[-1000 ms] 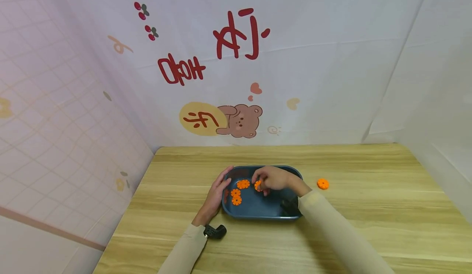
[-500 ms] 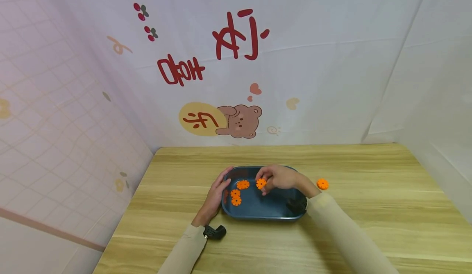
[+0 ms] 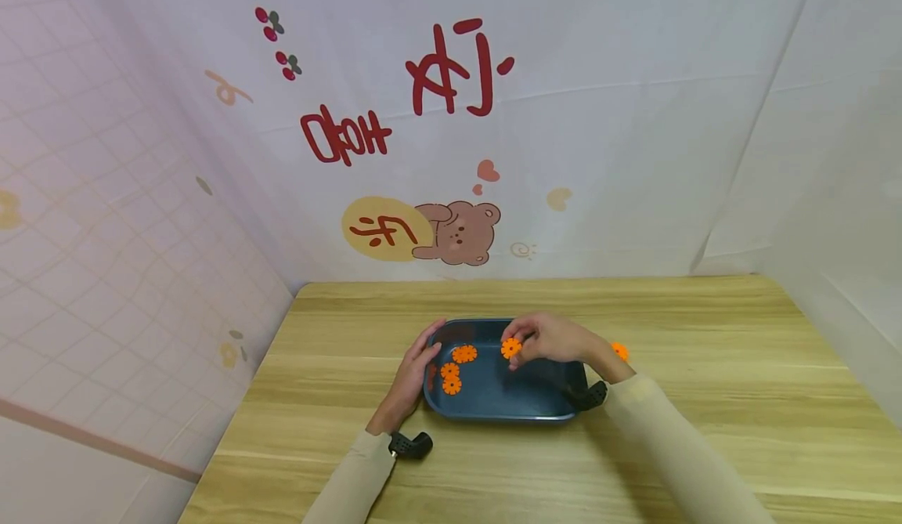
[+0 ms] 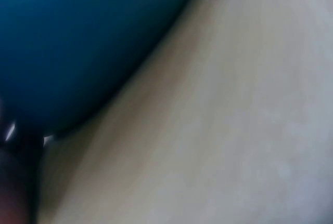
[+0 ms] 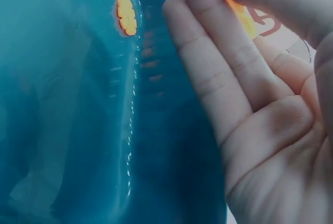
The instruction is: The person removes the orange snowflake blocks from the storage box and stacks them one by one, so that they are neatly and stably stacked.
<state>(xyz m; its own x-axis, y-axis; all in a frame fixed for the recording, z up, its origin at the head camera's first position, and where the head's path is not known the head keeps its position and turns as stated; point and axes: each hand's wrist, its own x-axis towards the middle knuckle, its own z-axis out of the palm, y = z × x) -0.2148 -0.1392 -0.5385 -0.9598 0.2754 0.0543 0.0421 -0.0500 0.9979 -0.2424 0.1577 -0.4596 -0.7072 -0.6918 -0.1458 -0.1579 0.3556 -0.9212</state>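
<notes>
A dark blue rectangular tray [image 3: 503, 417] with rounded corners stands on the table. My left hand [image 3: 409, 379] holds its left end, thumb over the rim and fingers along the outer wall. Above the tray's back part, my right hand [image 3: 553, 340] pinches an orange snowflake building disc [image 3: 510, 348] between thumb and fingertip. In the right wrist view that disc [image 5: 242, 16] is partly hidden behind the fingers. Several more orange discs [image 3: 452, 384] lie on the tray's floor at the left. The left wrist view catches only the tray's outer side [image 4: 88, 42] and blurred wood.
Right of the tray, another orange disc [image 3: 619, 352] lies on the wood-grain table [image 3: 733, 367], partly covered by my right forearm. A white printed cloth [image 3: 634, 140] hangs behind the table's back edge, and a pale wall covering [image 3: 113, 195] runs along the left.
My right hand has lifted the pinched disc and moved it to the right, its forearm now overlapping the disc on the table. The left hand and the tray have stayed put.
</notes>
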